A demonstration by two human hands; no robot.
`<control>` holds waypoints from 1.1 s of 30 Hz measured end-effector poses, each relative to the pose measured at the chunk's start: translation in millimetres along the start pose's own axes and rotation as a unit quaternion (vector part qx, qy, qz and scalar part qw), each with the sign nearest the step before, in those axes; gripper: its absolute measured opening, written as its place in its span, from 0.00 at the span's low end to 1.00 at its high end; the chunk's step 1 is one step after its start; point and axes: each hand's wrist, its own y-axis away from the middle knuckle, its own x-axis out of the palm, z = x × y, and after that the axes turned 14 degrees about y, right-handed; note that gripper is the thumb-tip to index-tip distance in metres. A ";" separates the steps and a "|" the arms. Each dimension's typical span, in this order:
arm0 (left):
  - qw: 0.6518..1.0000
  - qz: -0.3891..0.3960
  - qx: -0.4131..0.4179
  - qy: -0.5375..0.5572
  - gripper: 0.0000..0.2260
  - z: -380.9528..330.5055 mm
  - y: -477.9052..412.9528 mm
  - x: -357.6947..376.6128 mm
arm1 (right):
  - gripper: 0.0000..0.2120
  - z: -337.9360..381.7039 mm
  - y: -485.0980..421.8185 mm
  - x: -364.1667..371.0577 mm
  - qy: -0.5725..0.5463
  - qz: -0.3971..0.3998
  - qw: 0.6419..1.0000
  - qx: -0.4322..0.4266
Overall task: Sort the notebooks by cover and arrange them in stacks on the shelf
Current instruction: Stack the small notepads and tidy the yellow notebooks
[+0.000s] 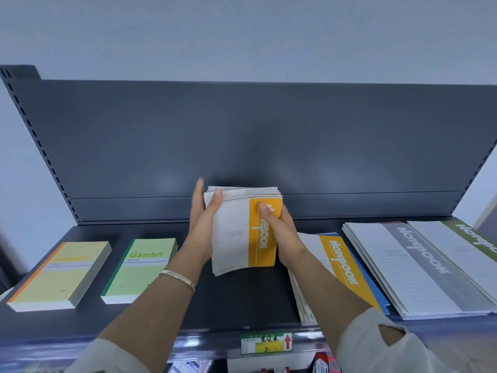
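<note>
The shelf point(242, 300) looks partly sorted: grey stack point(419, 267), yellow stack point(61, 273) and green stack point(137, 270) seem placed, the orange pile point(344, 262) lies untidy over blue, and the bundle point(234, 232) is raised mid-shelf in the closed grip of left hand point(201, 230) and right hand point(282, 232).

- A plain, pale blue-grey wall point(242, 36) rose behind and above the unit.
- The dark grey metal shelf point(236, 300) ran the full width of the view.
- Its upright back panel point(269, 135) carried soft, blurred patches of reflected light.
- A slotted upright point(35, 135) edged the panel on the left.
- A green and yellow price label point(266, 343) with a red arrow sat in the front rail point(134, 343).
</note>
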 end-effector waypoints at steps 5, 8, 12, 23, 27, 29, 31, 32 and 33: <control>0.997 -0.081 0.004 -0.009 0.10 -1.4 -4.9 15.5 | 0.16 20.4 -9.5 1.6 -0.050 -0.058 0.997 -0.022; 0.993 -0.113 0.018 -0.011 0.09 -4.9 -6.5 22.3 | 0.13 36.1 -16.1 5.4 -0.060 -0.074 0.995 0.003; 0.995 -0.100 0.002 -0.019 0.16 -11.7 -10.2 25.1 | 0.12 36.2 -25.1 5.1 -0.049 -0.087 0.995 0.004; 0.995 -0.008 -0.014 -0.101 0.23 3.4 -4.2 5.8 | 0.15 31.5 -33.4 10.0 -0.046 -0.093 0.994 0.032; 0.995 0.005 -0.009 -0.102 0.18 2.2 -5.1 3.9 | 0.15 29.9 -35.9 13.2 -0.031 -0.113 0.993 0.015; 0.995 -0.017 -0.009 -0.102 0.14 2.6 -9.5 6.3 | 0.12 31.0 -35.6 13.7 -0.020 -0.118 0.993 0.001; 0.993 -0.032 -0.007 -0.112 0.12 2.9 -13.5 9.0 | 0.09 33.3 -34.1 14.6 -0.029 -0.129 0.991 -0.015; 0.993 -0.034 -0.008 -0.115 0.11 3.0 -14.8 9.4 | 0.07 33.9 -32.2 14.9 -0.042 -0.131 0.990 -0.021; 0.993 -0.034 -0.010 -0.116 0.10 3.6 -16.4 8.4 | 0.06 33.9 -29.0 14.8 -0.055 -0.129 0.990 -0.027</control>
